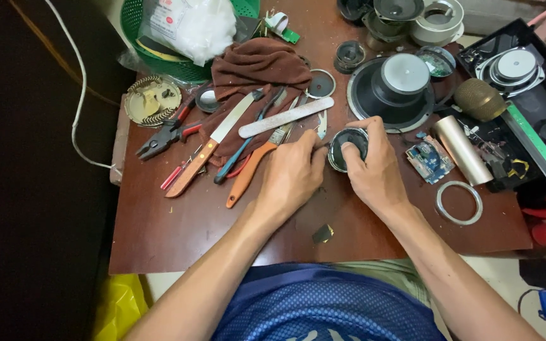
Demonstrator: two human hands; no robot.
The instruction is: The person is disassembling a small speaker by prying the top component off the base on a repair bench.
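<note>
I hold a small round speaker driver [347, 148] between both hands at the middle of the brown workbench [159, 233], looking down from the head camera. My right hand [374, 167] wraps its far and right rim, fingers [364, 123] curled closed over the top edge and the thumb pressed onto its dark face. My left hand [293, 172] closes in from the other side, fingertips bunched against the near-left rim; whether they pinch a small tool or only the rim, I cannot tell. Just beyond my right fingers sits a large black speaker [392, 91] with its magnet up. Left of my left fingers lie a metal file [285, 117], an orange-handled brush [253, 167], a wooden-handled knife [213, 148] and red-handled pliers [165, 136], on or beside a brown rag [257, 66]. Right of my right hand rest a small blue circuit board [430, 159], a brass-coloured tube [459, 148] and a loose metal ring [459, 202]. To work this well, I judge that the right hand should keep the driver steady while the left works gently round the rim, sparing the cone.
</note>
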